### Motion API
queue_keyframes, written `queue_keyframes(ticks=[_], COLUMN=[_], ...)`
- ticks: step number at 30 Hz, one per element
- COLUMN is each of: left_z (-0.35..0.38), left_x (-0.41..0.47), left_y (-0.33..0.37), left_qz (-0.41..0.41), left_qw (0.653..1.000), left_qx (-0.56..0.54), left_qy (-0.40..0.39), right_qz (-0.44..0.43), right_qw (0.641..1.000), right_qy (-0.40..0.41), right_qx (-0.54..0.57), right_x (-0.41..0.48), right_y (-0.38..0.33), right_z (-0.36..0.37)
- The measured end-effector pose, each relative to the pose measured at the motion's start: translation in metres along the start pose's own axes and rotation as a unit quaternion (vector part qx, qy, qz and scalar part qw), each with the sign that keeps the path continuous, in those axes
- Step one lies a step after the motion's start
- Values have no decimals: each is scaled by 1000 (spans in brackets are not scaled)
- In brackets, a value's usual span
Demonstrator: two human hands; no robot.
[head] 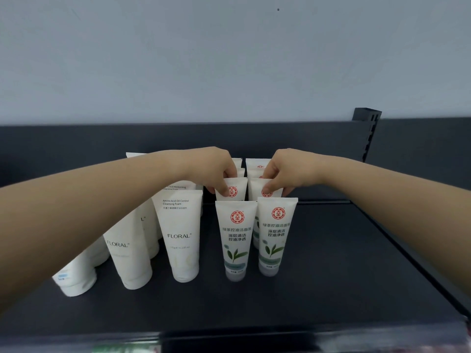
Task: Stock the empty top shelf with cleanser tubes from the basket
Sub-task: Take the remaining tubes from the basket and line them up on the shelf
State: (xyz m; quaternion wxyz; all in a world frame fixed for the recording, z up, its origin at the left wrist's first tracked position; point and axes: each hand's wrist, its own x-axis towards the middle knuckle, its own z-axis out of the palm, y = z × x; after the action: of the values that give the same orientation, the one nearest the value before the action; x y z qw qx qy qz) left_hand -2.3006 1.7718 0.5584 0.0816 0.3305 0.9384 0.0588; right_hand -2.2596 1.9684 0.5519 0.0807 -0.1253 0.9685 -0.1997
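Two rows of white green-tea cleanser tubes with red seals stand cap-down on the dark shelf (331,263). My left hand (215,171) pinches the top of the second tube in the left row (235,191). The top of the second tube in the right row (257,189) is pinched by my right hand (288,171). In front of them stand the left front tube (235,238) and the right front tube (275,233), both upright and untouched. More tubes of the same kind stand behind my hands, mostly hidden. The basket is out of sight.
White FLORAL cleansing foam tubes (182,235) stand in rows at the left under my left forearm. A dark back panel (76,149) closes the shelf behind, and a slotted upright post (368,133) rises at the right. Bare shelf lies to the right.
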Motion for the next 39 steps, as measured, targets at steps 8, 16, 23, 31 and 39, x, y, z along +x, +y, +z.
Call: queue_keyframes(ticks=[8, 16, 23, 31, 39], left_z=[1, 1, 2, -11, -38], left_x=[-1, -4, -4, -14, -34], left_y=[-1, 0, 3, 9, 19], left_qz=[4, -1, -13, -25, -17], left_qw=[1000, 1000, 999, 999, 997], left_qx=[-11, -2, 28, 38, 24], left_qy=[3, 4, 5, 19, 78], right_qz=[-10, -11, -5, -18, -44], right_qw=[1000, 1000, 999, 994, 990], right_qy=[17, 26, 29, 76, 120], right_qx=[-4, 0, -22, -72, -62], right_x=[0, 0, -3, -15, -34], right_y=[2, 2, 0, -11, -27], right_z=[3, 4, 4, -13, -41])
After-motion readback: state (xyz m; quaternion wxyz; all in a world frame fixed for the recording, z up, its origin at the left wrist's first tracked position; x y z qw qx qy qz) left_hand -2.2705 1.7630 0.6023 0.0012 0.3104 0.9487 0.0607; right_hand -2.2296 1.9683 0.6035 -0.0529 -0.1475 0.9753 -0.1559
